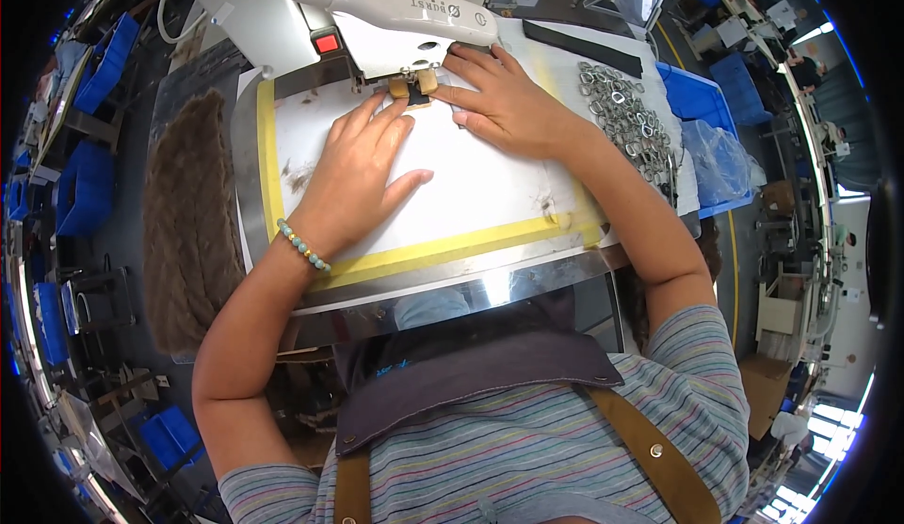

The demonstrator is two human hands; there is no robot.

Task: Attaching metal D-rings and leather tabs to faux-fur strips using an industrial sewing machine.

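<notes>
A small black strip point(418, 100) lies under the presser area of a white industrial sewing machine point(405, 14), between two tan blocks of its clamp. My left hand point(363, 161) rests flat with fingers stretched out, its fingertips at the near left side of the strip and its thumb apart. My right hand point(504, 100) is spread on the right of the clamp, palm down. Its index fingertip reaches the clamp's right block, and other fingers extend behind, beside the machine head. Whether either hand pinches the strip is hidden at the fingertips.
The white work surface point(471, 180) has yellow tape and a metal rim. Many metal D-rings point(626, 110) are heaped at right, near a long black strip point(582, 48) and a blue bin point(692, 100) holding clear plastic. Brown fur point(188, 227) hangs at left.
</notes>
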